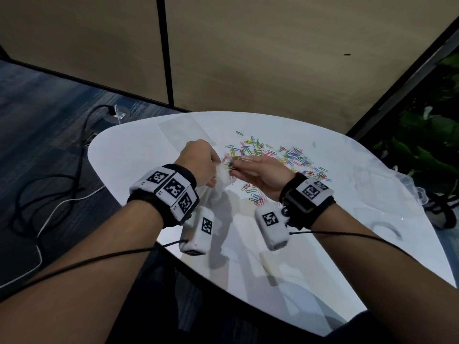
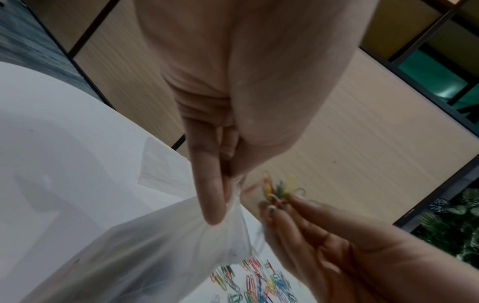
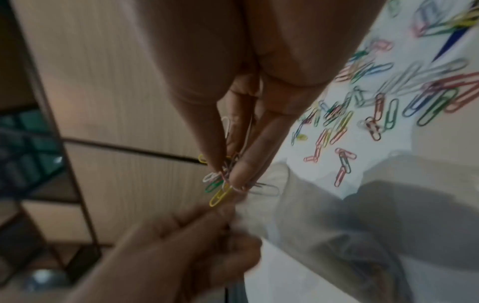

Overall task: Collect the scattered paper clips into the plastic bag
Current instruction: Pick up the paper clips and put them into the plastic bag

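A bunch of coloured paper clips (image 3: pixel 223 182) is pinched in the fingertips of the right hand (image 1: pixel 263 177), just above the mouth of the plastic bag (image 2: pixel 155 246). The left hand (image 1: pixel 198 165) pinches the bag's rim, holding it above the white table (image 1: pixel 139 150). More scattered clips (image 1: pixel 280 155) lie to the far right. No writing is readable; the wristbands (image 1: pixel 171 187) carry black-and-white square markers. Beige wall panels (image 1: pixel 248 58) stand behind, and blue carpet (image 1: pixel 37 115) with cables lies left.

Coloured paper clips (image 1: pixel 278 155) lie scattered on white tabletop beside the raised, crumpled clear plastic bag (image 2: pixel 145 246).
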`<state>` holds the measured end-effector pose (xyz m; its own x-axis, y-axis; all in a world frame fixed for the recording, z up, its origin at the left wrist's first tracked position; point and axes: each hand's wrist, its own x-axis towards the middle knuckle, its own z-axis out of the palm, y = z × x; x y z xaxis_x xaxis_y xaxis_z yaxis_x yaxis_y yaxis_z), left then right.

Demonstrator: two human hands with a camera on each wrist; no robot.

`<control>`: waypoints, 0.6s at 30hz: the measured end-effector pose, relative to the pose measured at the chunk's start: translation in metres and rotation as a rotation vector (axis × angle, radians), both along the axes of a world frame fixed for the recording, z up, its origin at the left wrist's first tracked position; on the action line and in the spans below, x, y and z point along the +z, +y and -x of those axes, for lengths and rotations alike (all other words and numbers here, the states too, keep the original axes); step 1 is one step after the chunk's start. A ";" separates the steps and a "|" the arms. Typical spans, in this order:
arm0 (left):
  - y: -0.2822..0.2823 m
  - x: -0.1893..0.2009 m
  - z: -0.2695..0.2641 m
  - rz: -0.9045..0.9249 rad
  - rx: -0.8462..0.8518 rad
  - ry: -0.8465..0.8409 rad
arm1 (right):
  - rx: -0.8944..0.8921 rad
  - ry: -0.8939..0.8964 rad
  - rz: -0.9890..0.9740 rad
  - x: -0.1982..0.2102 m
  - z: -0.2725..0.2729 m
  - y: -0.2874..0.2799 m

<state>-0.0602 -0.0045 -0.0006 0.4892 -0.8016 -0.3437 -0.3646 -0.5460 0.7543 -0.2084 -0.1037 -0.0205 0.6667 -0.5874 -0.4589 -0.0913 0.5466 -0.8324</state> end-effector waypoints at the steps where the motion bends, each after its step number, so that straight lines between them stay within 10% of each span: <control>1: 0.000 0.000 0.002 0.003 -0.011 0.001 | 0.009 0.043 0.057 -0.001 -0.005 0.007; 11: 0.003 0.005 0.012 0.032 -0.094 -0.017 | 0.390 0.657 1.223 -0.002 -0.025 0.029; 14: 0.002 0.006 0.010 0.027 -0.087 -0.036 | 0.500 0.582 1.132 0.007 -0.021 0.025; 18: 0.002 0.003 0.002 0.015 -0.025 -0.047 | 0.181 0.341 0.706 0.012 0.001 -0.005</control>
